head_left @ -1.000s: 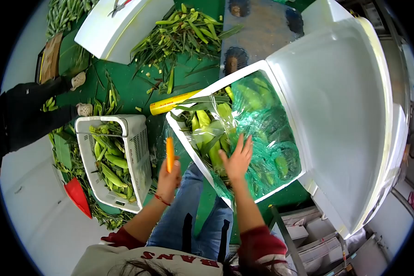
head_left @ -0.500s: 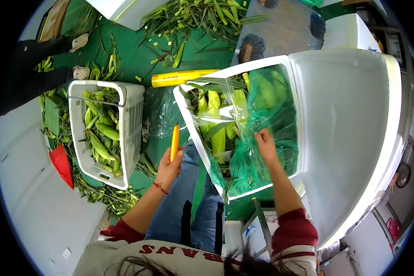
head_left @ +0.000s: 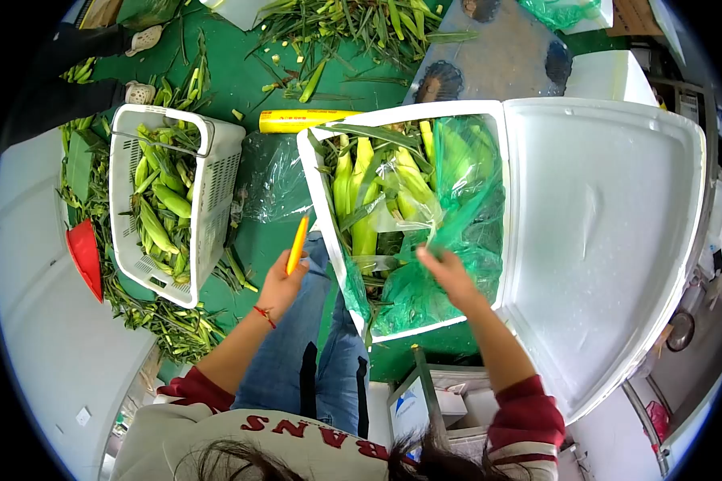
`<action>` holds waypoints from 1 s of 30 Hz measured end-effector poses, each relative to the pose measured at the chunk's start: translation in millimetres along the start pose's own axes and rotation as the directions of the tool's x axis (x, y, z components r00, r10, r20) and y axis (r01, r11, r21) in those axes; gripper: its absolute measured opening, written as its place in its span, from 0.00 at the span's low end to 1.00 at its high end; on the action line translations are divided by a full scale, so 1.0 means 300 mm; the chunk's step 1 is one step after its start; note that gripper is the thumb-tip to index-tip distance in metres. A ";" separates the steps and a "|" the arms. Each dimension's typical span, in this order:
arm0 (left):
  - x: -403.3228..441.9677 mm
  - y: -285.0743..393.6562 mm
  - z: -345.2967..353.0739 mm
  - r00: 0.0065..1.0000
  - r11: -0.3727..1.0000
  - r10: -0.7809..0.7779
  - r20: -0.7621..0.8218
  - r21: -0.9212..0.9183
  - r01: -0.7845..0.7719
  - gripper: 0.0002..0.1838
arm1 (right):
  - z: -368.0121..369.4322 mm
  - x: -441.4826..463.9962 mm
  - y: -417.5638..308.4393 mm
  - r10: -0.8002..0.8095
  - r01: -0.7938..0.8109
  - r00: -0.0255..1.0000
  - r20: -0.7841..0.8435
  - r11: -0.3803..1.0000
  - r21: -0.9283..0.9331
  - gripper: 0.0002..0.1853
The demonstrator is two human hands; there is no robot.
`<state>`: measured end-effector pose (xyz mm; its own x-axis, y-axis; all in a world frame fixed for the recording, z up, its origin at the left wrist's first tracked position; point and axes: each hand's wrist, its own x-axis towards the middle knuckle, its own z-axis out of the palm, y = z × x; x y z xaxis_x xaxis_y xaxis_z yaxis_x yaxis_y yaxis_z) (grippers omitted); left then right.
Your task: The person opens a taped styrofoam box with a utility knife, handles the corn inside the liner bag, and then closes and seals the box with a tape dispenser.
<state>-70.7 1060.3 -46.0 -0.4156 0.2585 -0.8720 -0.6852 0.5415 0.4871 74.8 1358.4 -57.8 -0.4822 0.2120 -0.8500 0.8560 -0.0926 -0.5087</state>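
Observation:
My left hand (head_left: 283, 280) is closed round an orange-yellow tool (head_left: 298, 244), held upright left of the foam box. Over the white foam box (head_left: 403, 113), my right hand (head_left: 448, 274) pinches the edge of green plastic film (head_left: 467, 215). The film covers the box's right half and bunches near my fingers. Ears of corn in green husks (head_left: 364, 192) show in the box's left half, partly under clear film. More ears are visible dimly through the green plastic.
A white crate (head_left: 218, 184) of corn ears stands at left, beside husks and a red scoop (head_left: 85, 258). A yellow roll (head_left: 297, 121) lies behind the box. The foam lid (head_left: 602, 240) is at right. Another person's legs (head_left: 72, 84) show upper left.
My right hand has gone from spread on the film to pinching it, and has pulled it so more corn shows. My left hand still holds the tool. The view has shifted.

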 end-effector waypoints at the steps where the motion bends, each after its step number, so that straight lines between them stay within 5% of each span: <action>1: -0.001 0.006 0.015 0.999 0.999 0.038 0.006 0.018 -0.038 0.14 | 0.024 0.034 -0.025 0.095 -0.088 0.993 0.075 0.992 -0.091 0.34; 3: -0.009 0.025 0.038 0.994 0.992 0.105 0.025 0.060 -0.107 0.14 | 0.063 0.082 -0.078 0.301 -0.242 0.934 0.191 0.928 -0.282 0.32; 6: -0.031 0.027 0.015 0.997 0.997 0.070 0.012 0.041 -0.070 0.15 | 0.029 0.037 -0.010 0.098 -0.098 0.989 0.109 0.995 -0.005 0.27; 8: -0.034 0.015 -0.019 1.000 0.999 0.004 -0.020 0.032 -0.003 0.14 | 0.005 -0.120 -0.054 0.211 -0.128 0.975 -0.068 0.784 0.607 0.20; 9: -0.038 -0.003 -0.042 0.999 0.999 -0.008 -0.035 0.033 0.009 0.14 | -0.081 -0.192 0.033 0.037 0.011 0.997 -0.062 0.772 0.636 0.19; 10: -0.040 -0.025 -0.067 0.999 0.999 -0.021 -0.048 0.032 0.023 0.14 | -0.103 -0.306 -0.033 0.422 -0.141 0.882 -0.208 0.658 0.740 0.20; 14: -0.043 -0.123 -0.128 0.988 0.974 0.104 -0.113 0.211 -0.078 0.13 | -0.313 -0.802 0.332 0.270 0.159 0.892 -0.363 0.564 0.810 0.25; 15: -0.053 -0.127 -0.113 0.987 0.958 0.126 -0.104 0.273 -0.093 0.13 | -0.256 -0.869 0.375 0.321 0.156 0.850 -0.417 0.603 0.782 0.25; 17: -0.068 -0.110 -0.082 0.982 0.904 0.174 -0.072 0.407 -0.131 0.13 | -0.137 -0.918 0.411 0.463 0.151 0.826 -0.320 0.365 0.919 0.25; 19: -0.051 -0.137 -0.006 0.942 0.839 0.334 -0.023 0.464 -0.286 0.13 | -0.085 -0.897 0.412 0.578 0.081 0.745 -0.333 0.417 0.905 0.20; 20: -0.053 -0.112 0.049 0.929 0.817 0.370 0.020 0.469 -0.335 0.12 | -0.069 -0.866 0.456 0.506 -0.118 0.739 -0.444 0.747 0.655 0.12; 21: -0.053 -0.089 0.110 0.913 0.796 0.403 0.059 0.470 -0.382 0.12 | -0.054 -0.820 0.456 0.396 -0.300 0.760 -0.515 0.917 0.264 0.06; 22: -0.051 -0.081 0.167 0.915 0.831 0.399 0.067 0.396 -0.391 0.12 | -0.027 -0.774 0.437 0.041 -0.208 0.832 -0.553 0.947 -0.243 0.10; 23: -0.054 -0.081 0.219 0.918 0.861 0.389 0.079 0.323 -0.393 0.11 | 0.020 -0.703 0.354 -0.285 -0.088 0.866 -0.411 0.723 -0.685 0.21; 24: -0.063 -0.089 0.266 0.922 0.887 0.376 0.095 0.251 -0.388 0.10 | 0.046 -0.629 0.300 -0.312 0.005 0.904 -0.291 0.690 -0.724 0.34; 25: -0.072 -0.101 0.302 0.945 0.938 0.317 0.084 0.120 -0.325 0.10 | 0.065 -0.524 0.207 -0.480 0.201 0.866 -0.143 0.594 -0.779 0.32; 27: -0.100 -0.143 0.349 0.980 0.973 0.188 0.070 -0.146 -0.177 0.09 | 0.139 -0.325 0.100 -0.642 0.328 0.767 0.004 0.387 -0.862 0.31; 30: -0.157 -0.218 0.348 0.997 0.989 0.080 0.016 -0.128 -0.078 0.08 | 0.221 0.005 0.159 -0.714 0.298 0.700 0.030 0.253 -0.920 0.25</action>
<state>56.3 1096.2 -41.7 -0.4594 0.3142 -0.8308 -0.7219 0.4128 0.5554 102.6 1289.7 -92.4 -0.9541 0.1849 -0.2357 0.2445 0.9352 -0.2563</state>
